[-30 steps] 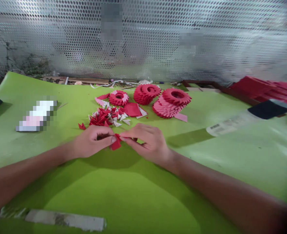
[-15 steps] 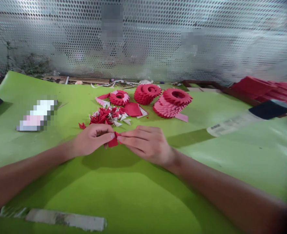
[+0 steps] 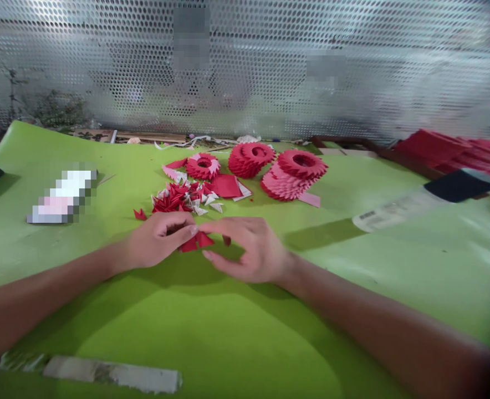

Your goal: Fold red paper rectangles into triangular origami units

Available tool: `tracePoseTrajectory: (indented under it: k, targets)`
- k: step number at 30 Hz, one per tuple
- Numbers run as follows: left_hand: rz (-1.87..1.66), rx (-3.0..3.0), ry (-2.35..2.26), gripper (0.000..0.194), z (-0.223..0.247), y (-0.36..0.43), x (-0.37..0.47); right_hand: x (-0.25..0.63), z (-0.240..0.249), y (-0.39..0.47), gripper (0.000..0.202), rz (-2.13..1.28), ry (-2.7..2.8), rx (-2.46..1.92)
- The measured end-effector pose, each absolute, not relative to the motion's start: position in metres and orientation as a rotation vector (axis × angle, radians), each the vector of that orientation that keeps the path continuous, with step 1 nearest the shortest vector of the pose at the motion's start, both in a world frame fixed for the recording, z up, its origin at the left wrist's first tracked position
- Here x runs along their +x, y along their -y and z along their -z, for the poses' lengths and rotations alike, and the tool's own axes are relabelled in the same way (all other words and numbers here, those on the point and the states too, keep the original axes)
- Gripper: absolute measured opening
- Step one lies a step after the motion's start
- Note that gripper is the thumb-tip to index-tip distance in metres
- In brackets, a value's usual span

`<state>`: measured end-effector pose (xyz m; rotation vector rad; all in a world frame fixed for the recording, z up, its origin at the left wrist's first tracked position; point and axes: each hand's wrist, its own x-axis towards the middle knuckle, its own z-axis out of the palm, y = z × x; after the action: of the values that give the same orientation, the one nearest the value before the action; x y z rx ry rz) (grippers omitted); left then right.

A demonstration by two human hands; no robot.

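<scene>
A small folded piece of red paper [image 3: 190, 245] is pinched between the thumb and fingers of my left hand [image 3: 153, 239]. My right hand [image 3: 251, 249] is at the paper's right side, its index fingertip at the top edge and its thumb apart below. Just beyond my hands lies a pile of red and white folded paper triangles [image 3: 174, 198]. Behind the pile are a small red and pink ring [image 3: 203, 165], a red paper coil [image 3: 249, 159] and a taller pink and red one [image 3: 292, 176].
Flat red paper sheets [image 3: 226, 186] lie beside the pile. A pixelated object [image 3: 64, 194] is at left, a clear tube with a dark cap [image 3: 453, 186] at right. Red sheets [image 3: 444, 148] are stacked far right. A taped strip [image 3: 112, 374] crosses the near left green surface [image 3: 212, 343].
My right thumb has moved down and away from the index finger, opening the pinch on the paper. A flap of the red paper now spreads to the right. My left hand has barely moved.
</scene>
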<state>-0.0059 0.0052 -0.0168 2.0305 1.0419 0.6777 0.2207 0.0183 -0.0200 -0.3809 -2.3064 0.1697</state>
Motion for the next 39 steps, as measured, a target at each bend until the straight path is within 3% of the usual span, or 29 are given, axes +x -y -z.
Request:
tracePoseTrajectory:
  k: [3, 9, 16, 33, 39]
  targets:
    - [-0.685, 2.045, -1.060, 0.040, 0.017, -0.005, -0.006, 0.218, 0.020, -0.017, 0.020, -0.576, 2.244, -0.658]
    - [-0.681, 2.171, -1.091, 0.040, 0.015, -0.002, -0.002, 0.216, 0.018, -0.018, 0.047, -1.089, 2.220, -1.011]
    - [-0.729, 2.176, -1.209, 0.036, 0.013, -0.002, -0.002, 0.217, 0.020, -0.022, 0.043, -1.539, 1.949, -1.150]
    - [-0.749, 2.148, -1.130, 0.034, 0.017, -0.004, -0.003, 0.215, 0.014, -0.021, 0.041, -1.384, 2.049, -1.195]
    - [-0.784, 2.235, -1.066, 0.034, 0.017, -0.004, -0.002, 0.213, 0.012, -0.016, 0.027, -1.225, 2.182, -1.014]
